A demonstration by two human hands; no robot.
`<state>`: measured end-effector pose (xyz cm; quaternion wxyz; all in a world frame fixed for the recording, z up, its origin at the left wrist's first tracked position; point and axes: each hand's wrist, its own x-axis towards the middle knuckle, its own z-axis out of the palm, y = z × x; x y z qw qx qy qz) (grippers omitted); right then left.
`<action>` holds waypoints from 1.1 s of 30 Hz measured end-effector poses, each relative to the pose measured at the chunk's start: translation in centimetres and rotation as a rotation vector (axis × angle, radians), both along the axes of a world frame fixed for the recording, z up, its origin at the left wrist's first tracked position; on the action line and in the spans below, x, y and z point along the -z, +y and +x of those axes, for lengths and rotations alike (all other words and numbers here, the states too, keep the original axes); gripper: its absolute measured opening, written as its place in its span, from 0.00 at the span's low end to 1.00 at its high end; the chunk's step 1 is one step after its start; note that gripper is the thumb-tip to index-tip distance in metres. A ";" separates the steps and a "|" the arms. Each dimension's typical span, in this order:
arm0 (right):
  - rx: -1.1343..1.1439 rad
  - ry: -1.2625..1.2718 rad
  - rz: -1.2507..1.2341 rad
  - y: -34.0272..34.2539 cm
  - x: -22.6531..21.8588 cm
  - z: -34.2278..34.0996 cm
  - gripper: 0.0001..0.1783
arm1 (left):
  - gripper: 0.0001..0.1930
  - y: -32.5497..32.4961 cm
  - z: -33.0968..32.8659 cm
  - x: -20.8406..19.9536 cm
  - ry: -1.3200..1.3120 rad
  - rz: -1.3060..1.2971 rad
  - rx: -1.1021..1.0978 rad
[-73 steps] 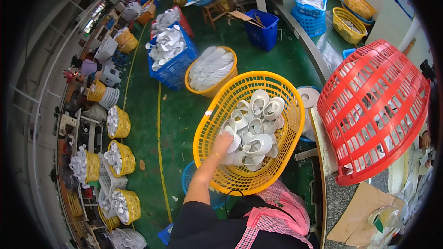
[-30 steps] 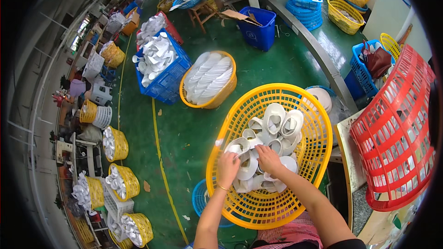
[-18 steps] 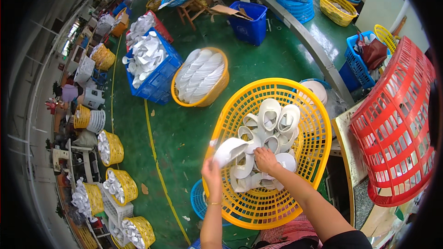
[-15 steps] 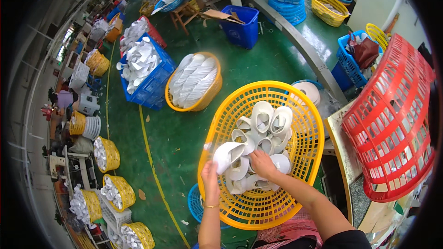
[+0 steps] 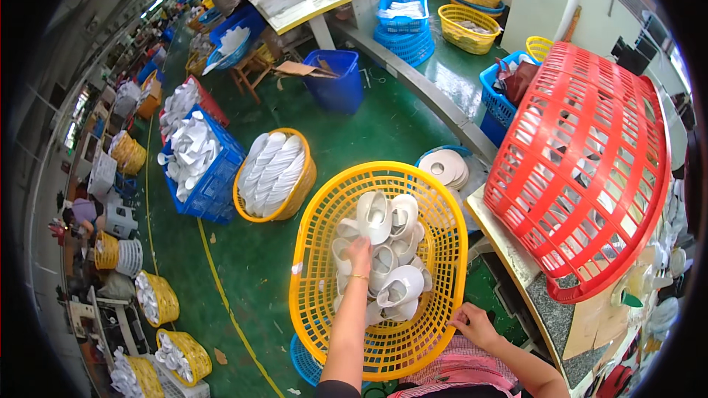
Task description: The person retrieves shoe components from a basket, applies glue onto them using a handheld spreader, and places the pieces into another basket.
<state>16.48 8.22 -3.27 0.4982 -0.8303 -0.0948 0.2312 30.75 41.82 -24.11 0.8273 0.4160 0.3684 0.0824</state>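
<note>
Head view, left hand (image 5: 359,256) among white shoes (image 5: 383,250) (yellow basket (image 5: 310,280)), right hand (image 5: 472,322) gripping rim

A round yellow plastic basket (image 5: 310,302) with lattice walls sits tilted, holding a loose heap of white slipper-shaped pieces (image 5: 387,250) piled toward its middle and upper part, some open side up, some overlapping one another.

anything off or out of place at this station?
One thing: the red basket lies tipped on its side on the worktop, mouth facing away, nothing visible in it. The yellow basket sits level, white shoe parts piled loosely; left hand among them, right hand on its rim.
</note>
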 end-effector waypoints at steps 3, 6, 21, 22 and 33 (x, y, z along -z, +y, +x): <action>0.183 -0.054 -0.127 -2.2 0.3 -1.9 0.15 | 0.21 -0.1 -1.2 0.5 0.214 0.221 0.136; -0.014 -0.280 -0.261 -2.8 0.2 -2.6 0.31 | 0.19 -0.8 -2.6 -1.7 0.320 1.022 0.163; 0.104 -0.122 0.160 -20.1 -2.6 -9.4 0.25 | 0.13 -30.7 -15.3 -44.8 -1.082 -0.042 0.336; 0.161 -0.156 0.160 -22.3 -3.2 -10.1 0.23 | 0.13 -33.9 -16.7 -47.2 -1.188 -0.176 0.371; 0.391 -0.271 0.138 -38.2 -3.8 -19.3 0.16 | 0.14 -47.4 -28.7 -55.7 -1.709 -0.498 0.723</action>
